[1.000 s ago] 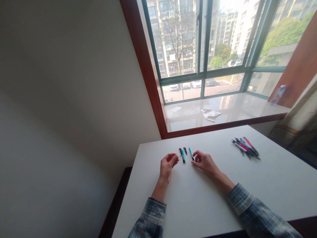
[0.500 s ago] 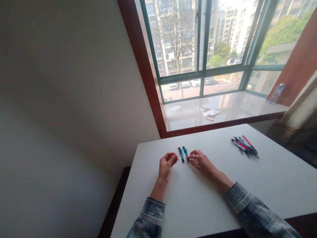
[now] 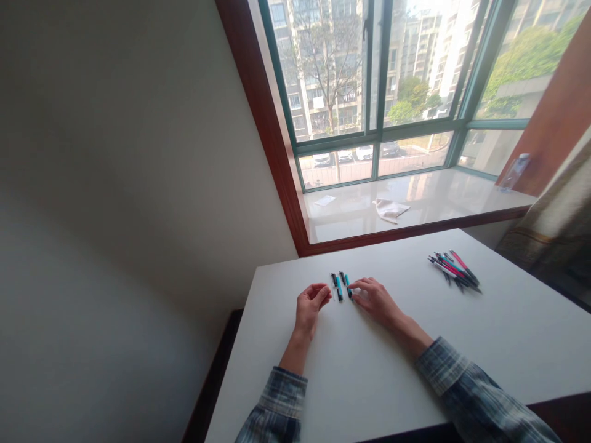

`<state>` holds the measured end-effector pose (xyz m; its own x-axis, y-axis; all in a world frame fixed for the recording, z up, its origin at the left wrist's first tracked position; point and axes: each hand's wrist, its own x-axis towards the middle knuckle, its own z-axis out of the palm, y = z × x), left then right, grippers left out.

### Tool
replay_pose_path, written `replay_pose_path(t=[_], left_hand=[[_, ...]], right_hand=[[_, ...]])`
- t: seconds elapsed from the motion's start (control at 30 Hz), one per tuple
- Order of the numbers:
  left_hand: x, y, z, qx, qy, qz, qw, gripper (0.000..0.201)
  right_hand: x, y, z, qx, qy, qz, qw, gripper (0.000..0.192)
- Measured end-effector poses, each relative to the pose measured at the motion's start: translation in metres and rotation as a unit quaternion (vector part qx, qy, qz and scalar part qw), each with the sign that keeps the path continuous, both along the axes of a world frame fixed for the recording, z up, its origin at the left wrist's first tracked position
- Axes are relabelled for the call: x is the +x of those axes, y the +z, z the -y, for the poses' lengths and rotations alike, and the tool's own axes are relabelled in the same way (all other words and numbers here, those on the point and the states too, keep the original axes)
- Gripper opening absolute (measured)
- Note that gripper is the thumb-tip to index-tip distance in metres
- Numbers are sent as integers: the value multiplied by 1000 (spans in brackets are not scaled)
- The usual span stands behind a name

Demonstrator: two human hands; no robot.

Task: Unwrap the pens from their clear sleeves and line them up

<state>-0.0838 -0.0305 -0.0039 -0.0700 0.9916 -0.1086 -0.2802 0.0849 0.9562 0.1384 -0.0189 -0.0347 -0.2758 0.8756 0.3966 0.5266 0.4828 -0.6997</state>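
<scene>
On the white table [image 3: 369, 369], two sets of black-and-teal pen pieces lie side by side between my hands. The left teal-and-black pen piece [image 3: 339, 288] has a black piece [image 3: 333, 279] beside its upper end. A second teal-and-black pen piece [image 3: 349, 292] lies to the right, with another black piece [image 3: 342, 277] at its upper left. My left hand [image 3: 312, 304] rests just left of them, thumb and fingers pinched; whatever is between them is hidden. My right hand [image 3: 375, 299] lies at the right pen piece, fingers apart, fingertips at its edge.
A pile of pens [image 3: 455, 271], pink, teal, white and black, lies toward the table's right side. Behind the table, the window sill [image 3: 341, 227] bears a crumpled white cloth [image 3: 390, 210], a paper [image 3: 325, 200] and a clear bottle [image 3: 514, 172]. A wall [image 3: 138, 215] stands at left.
My right index finger has shifted slightly up along the right pen piece, and its fingers are a little more spread. The left hand keeps its pinch in place.
</scene>
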Motion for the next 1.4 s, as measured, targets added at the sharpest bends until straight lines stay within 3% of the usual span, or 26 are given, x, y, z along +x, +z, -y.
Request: replay_pose_path(t=[0.77, 1.0, 1.4], left_hand=[[3, -1, -1, -1, -9, -9, 1000, 39], [3, -1, 0, 17, -34, -52, 998, 36], [10, 8, 4, 59, -106, -84, 989, 33]], right_hand=[[-2, 3, -4, -3, 1, -3, 1000, 26], [-16, 12, -2, 29, -32, -118, 992, 15], [-34, 21, 5, -49, 11, -233, 971, 16]])
